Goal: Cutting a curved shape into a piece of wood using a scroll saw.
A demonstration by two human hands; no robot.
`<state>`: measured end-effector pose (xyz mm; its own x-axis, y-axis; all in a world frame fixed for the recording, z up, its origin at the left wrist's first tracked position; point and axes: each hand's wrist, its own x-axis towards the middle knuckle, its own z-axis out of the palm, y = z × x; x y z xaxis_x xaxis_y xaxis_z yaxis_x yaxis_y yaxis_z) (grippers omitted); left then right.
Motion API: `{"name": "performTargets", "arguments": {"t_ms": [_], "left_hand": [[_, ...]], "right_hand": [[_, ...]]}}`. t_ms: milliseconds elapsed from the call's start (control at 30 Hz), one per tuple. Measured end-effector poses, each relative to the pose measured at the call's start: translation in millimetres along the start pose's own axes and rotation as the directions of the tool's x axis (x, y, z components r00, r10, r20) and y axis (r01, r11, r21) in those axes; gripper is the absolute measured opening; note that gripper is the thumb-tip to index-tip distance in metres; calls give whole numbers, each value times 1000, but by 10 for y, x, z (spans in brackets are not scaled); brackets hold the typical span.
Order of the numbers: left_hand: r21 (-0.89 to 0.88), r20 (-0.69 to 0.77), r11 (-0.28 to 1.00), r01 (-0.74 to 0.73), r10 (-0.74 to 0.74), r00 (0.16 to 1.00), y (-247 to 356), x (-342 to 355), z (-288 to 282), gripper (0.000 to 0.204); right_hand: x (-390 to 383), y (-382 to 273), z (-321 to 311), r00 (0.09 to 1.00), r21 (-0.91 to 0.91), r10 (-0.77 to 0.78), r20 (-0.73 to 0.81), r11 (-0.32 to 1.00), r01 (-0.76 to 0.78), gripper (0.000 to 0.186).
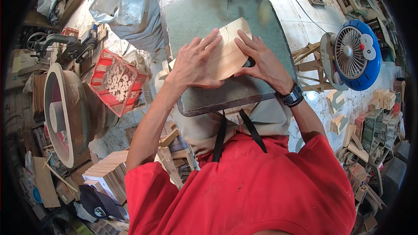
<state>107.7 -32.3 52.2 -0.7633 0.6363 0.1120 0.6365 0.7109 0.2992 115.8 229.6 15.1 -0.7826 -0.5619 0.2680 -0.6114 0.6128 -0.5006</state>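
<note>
A pale wooden board (229, 52) with a curved line on it lies on the dark-edged green-grey machine table (189, 15). My left hand (193, 65) grips its left side, fingers over the top and thumb at the near edge. On the right side, my right hand (266, 63) holds the board with fingers on top and thumb by the near corner. A thin upright saw blade (227, 11) meets the board's far edge between my hands. Above it, the machine's parts are blurred. A black watch is on my right wrist.
To the left stand a red plastic basket (140, 78) of small wooden pieces and a large round machine housing (65, 115). A grey plastic bag (130, 11) sits beyond them. A blue fan (355, 54) stands at right, with wood offcuts (383, 100) nearby.
</note>
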Motion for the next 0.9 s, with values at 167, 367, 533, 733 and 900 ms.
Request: {"name": "performTargets", "arguments": {"t_ms": [167,367,533,733,900], "left_hand": [[20,-93,1000,-13,15,996,-34,-18,92,112],[-3,-25,999,42,-42,999,39,18,42,108],[-11,-94,1000,27,-28,995,-20,2,101,111],[-4,-86,998,56,-56,995,34,31,81,111],[16,-63,1000,15,-14,998,-31,38,65,119]], "right_hand": [[31,14,-27,1000,15,-7,14,1000,7,93],[23,28,-68,999,63,-43,-1,997,43,92],[11,-78,-73,999,-63,8,32,998,-6,83],[-164,-359,168,991,-68,85,-100,993,-92,85],[-100,-296,163,995,-59,82,-63,995,-86,86]]}}
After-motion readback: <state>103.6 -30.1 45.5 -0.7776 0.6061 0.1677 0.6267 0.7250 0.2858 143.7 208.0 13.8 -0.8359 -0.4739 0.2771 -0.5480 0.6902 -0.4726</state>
